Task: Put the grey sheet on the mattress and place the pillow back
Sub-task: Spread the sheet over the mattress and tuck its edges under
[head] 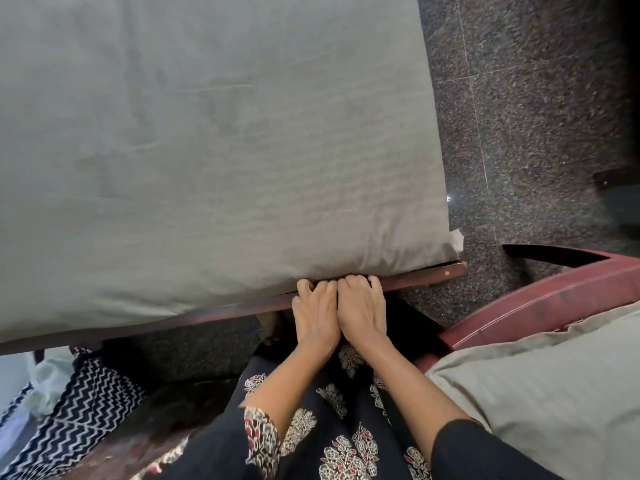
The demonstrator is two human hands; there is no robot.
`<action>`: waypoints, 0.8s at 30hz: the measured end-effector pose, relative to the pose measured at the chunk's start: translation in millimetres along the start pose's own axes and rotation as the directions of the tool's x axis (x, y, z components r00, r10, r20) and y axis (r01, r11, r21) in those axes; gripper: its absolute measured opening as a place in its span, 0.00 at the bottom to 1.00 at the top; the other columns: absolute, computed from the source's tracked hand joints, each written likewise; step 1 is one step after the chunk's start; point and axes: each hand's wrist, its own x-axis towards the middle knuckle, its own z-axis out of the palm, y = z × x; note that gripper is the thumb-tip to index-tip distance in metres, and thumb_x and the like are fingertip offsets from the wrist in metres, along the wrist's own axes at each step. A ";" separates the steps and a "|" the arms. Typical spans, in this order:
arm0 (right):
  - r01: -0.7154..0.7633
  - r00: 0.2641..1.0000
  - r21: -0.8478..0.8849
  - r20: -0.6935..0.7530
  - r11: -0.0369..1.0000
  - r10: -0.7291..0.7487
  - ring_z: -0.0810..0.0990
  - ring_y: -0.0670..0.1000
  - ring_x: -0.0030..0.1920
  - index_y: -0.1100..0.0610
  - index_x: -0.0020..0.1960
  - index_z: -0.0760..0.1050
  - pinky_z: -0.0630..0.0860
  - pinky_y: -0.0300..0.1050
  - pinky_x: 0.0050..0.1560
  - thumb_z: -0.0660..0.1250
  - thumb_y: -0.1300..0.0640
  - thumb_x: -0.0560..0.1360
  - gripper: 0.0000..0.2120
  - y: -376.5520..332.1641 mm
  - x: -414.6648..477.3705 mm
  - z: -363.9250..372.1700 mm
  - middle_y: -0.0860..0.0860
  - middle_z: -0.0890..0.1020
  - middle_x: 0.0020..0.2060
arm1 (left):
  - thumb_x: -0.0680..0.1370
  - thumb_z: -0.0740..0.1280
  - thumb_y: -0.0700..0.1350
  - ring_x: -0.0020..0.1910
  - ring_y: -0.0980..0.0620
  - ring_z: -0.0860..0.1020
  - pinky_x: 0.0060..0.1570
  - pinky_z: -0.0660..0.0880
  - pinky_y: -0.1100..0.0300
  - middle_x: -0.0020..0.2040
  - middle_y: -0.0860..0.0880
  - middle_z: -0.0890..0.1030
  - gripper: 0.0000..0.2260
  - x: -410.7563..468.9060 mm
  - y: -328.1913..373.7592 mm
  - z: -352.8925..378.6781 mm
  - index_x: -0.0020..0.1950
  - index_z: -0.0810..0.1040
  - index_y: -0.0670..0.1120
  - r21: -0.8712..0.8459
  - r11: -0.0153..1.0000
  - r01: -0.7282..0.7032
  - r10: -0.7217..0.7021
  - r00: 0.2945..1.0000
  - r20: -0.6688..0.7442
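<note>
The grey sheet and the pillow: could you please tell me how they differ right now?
The grey sheet lies spread flat and wide; the pillow sits plump on the red chair. The left hand and right hand grip the sheet's edge; neither touches the pillow. Both are similar greyish cloth.

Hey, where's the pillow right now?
Head view, lower right: the pillow lies on the red chair, to the right of and nearer than the person's right hand.

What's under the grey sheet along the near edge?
The wooden bed frame shows below the grey sheet, where the left hand and right hand curl fingers at its edge. The mattress is covered.
</note>
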 end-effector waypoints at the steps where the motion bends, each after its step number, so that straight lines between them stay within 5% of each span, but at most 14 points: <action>1: -0.003 0.998 0.003 0.066 1.000 0.002 0.77 0.52 0.52 0.53 0.49 0.76 0.61 0.48 0.61 0.50 0.57 0.78 0.15 -1.1 3.7 -4.6 0.49 0.79 0.46 | 0.81 0.59 0.46 0.57 0.46 0.68 0.43 0.68 0.57 0.51 0.55 0.78 0.05 3.2 0.9 -2.4 0.53 0.73 0.51 -0.010 1.000 -0.001 0.001 1.000 0.021; 6: 0.154 0.974 0.203 0.132 0.967 -0.183 0.68 0.49 0.68 0.56 0.68 0.71 0.52 0.43 0.73 0.58 0.63 0.74 0.21 33.3 -1.6 -10.9 0.50 0.74 0.66 | 0.77 0.58 0.42 0.68 0.48 0.62 0.55 0.72 0.53 0.66 0.55 0.72 0.18 -12.6 -15.3 -5.8 0.67 0.70 0.50 -0.278 0.959 -0.047 0.062 0.997 0.048; 9: 0.205 0.978 0.179 0.007 0.962 -0.209 0.78 0.52 0.60 0.59 0.58 0.79 0.63 0.46 0.70 0.67 0.68 0.67 0.20 41.9 -7.5 -4.7 0.53 0.81 0.58 | 0.77 0.59 0.38 0.74 0.57 0.57 0.66 0.65 0.63 0.73 0.57 0.65 0.22 -32.5 -39.2 3.4 0.70 0.71 0.50 -0.399 0.902 -0.167 0.156 0.986 -0.062; 11: 0.162 0.982 0.158 -0.123 0.974 -0.143 0.84 0.53 0.48 0.59 0.48 0.83 0.75 0.51 0.58 0.71 0.69 0.60 0.17 33.2 -10.2 1.5 0.54 0.85 0.47 | 0.75 0.61 0.36 0.73 0.57 0.61 0.66 0.60 0.66 0.71 0.55 0.69 0.20 -45.4 -60.4 5.6 0.65 0.76 0.48 -0.458 0.882 -0.112 0.052 0.989 -0.142; 14: 0.038 0.984 0.216 -0.177 0.976 0.001 0.83 0.54 0.44 0.60 0.46 0.82 0.79 0.46 0.47 0.72 0.70 0.63 0.13 7.0 -14.9 0.4 0.52 0.84 0.42 | 0.73 0.61 0.36 0.67 0.51 0.69 0.67 0.61 0.62 0.64 0.51 0.75 0.18 -54.5 -106.5 8.1 0.61 0.79 0.44 -0.483 0.874 0.060 -0.185 0.959 -0.217; 16: -0.113 0.974 0.304 -0.153 0.946 0.166 0.81 0.55 0.48 0.61 0.49 0.81 0.77 0.45 0.42 0.67 0.68 0.69 0.10 -11.1 -16.2 -1.9 0.53 0.82 0.45 | 0.71 0.61 0.36 0.63 0.48 0.72 0.65 0.67 0.57 0.61 0.48 0.76 0.18 -57.8 -144.9 10.8 0.59 0.79 0.42 -0.453 0.882 0.132 -0.270 0.929 -0.254; 20: -0.345 0.915 0.388 -0.061 0.855 0.398 0.69 0.55 0.69 0.60 0.57 0.79 0.74 0.51 0.56 0.61 0.65 0.74 0.14 -46.6 -24.7 9.1 0.55 0.73 0.65 | 0.71 0.65 0.33 0.61 0.46 0.74 0.60 0.73 0.51 0.61 0.45 0.76 0.19 -66.1 -211.1 9.9 0.61 0.78 0.39 -0.423 0.870 0.254 -0.385 0.885 -0.262; 22: -0.288 0.924 0.409 -0.121 0.866 0.364 0.75 0.57 0.62 0.60 0.55 0.79 0.75 0.51 0.55 0.61 0.65 0.71 0.15 -78.8 -36.4 15.6 0.56 0.73 0.66 | 0.71 0.65 0.32 0.61 0.44 0.74 0.60 0.73 0.50 0.61 0.43 0.76 0.20 -71.5 -238.6 10.1 0.62 0.77 0.38 -0.390 0.878 0.277 -0.399 0.874 -0.279; 24: -0.059 0.976 0.438 -0.162 0.897 0.143 0.81 0.56 0.51 0.60 0.48 0.82 0.78 0.49 0.51 0.59 0.61 0.67 0.16 -127.7 -50.6 24.1 0.54 0.81 0.54 | 0.70 0.65 0.31 0.63 0.42 0.73 0.61 0.72 0.48 0.62 0.41 0.75 0.20 -76.1 -264.4 11.6 0.63 0.75 0.37 -0.368 0.874 0.318 -0.431 0.857 -0.283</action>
